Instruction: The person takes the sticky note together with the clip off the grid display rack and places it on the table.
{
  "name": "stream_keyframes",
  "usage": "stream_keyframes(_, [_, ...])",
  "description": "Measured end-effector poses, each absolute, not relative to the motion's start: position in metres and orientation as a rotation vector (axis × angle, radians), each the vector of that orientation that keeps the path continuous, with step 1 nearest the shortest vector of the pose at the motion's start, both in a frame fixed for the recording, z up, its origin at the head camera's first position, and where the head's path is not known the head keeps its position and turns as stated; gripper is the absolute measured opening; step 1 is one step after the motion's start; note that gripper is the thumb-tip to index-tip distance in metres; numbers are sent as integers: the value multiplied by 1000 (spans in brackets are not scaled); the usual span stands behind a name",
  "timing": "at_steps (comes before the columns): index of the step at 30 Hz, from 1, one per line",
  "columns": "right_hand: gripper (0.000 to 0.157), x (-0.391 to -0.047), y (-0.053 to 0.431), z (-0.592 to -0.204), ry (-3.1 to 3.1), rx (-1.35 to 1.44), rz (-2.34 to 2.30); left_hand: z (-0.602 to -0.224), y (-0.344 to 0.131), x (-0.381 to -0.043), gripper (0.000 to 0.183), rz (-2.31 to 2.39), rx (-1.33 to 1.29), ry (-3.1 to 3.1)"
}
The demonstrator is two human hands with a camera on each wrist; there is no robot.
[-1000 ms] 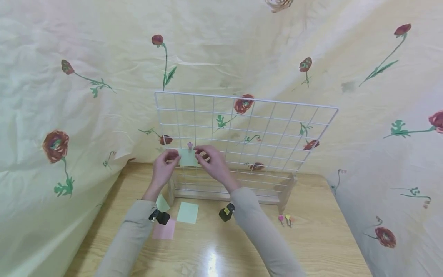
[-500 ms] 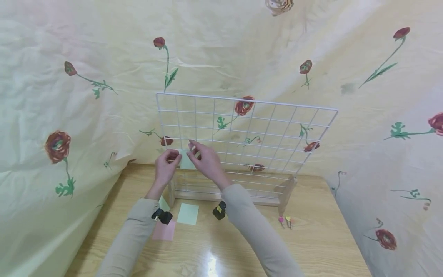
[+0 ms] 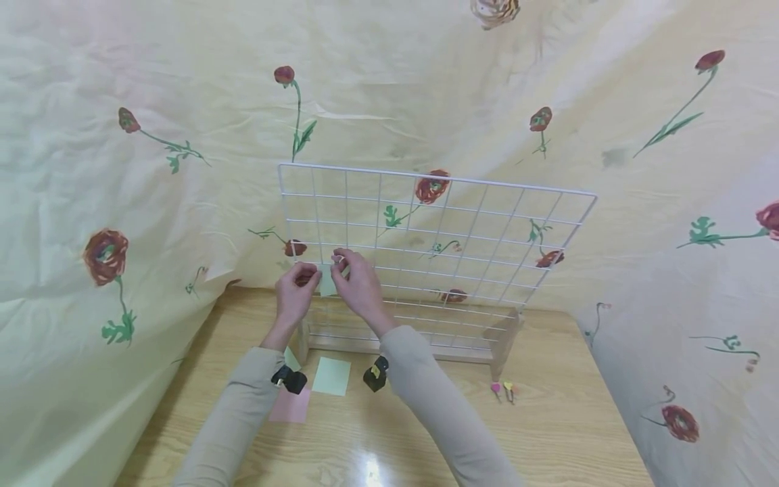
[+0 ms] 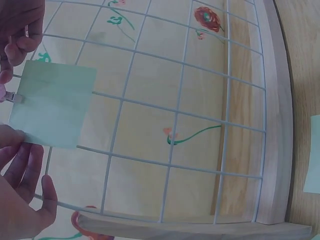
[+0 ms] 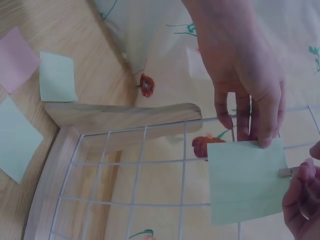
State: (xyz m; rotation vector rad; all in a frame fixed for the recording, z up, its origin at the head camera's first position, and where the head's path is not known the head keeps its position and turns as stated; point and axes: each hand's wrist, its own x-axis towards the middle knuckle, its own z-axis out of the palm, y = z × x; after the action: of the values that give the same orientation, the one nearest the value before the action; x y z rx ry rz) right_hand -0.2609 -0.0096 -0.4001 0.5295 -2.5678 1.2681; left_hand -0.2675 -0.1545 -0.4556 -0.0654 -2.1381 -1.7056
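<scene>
A pale green sticky note (image 3: 326, 281) lies against the white wire grid (image 3: 426, 253), towards its left side. My left hand (image 3: 295, 289) pinches the note's left edge between thumb and fingers, as the right wrist view also shows. At the note's top edge sits a small metal clip (image 5: 286, 172) with a pink head. Thumb and index finger of my right hand (image 3: 359, 287) pinch this clip by its head, which they partly hide. The note is flat and upright in the left wrist view.
The grid stands in a wooden base (image 3: 402, 348) on the wooden table (image 3: 560, 406). Another green note (image 3: 331, 376), a pink note (image 3: 290, 407) and a partly hidden green one lie in front. A pink-headed clip (image 3: 496, 387) and a yellow-headed clip (image 3: 508, 387) lie at right. Flowered cloth hangs behind.
My right hand has gone from the note's right edge left and up to the clip, and its fingers now close on the clip's head. The left hand has kept its hold on the note.
</scene>
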Motion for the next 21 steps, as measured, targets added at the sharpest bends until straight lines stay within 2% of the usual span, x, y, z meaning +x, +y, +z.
stream_keyframes(9, [16,-262,-10,-403,-2502,458,1224,-456,-155,-267,9,-1681,-71,-2115])
stream_keyframes(21, [14,-260,-10,-408,-2376,374,1376,-455,-156,-268,8,-1668,-63,-2125])
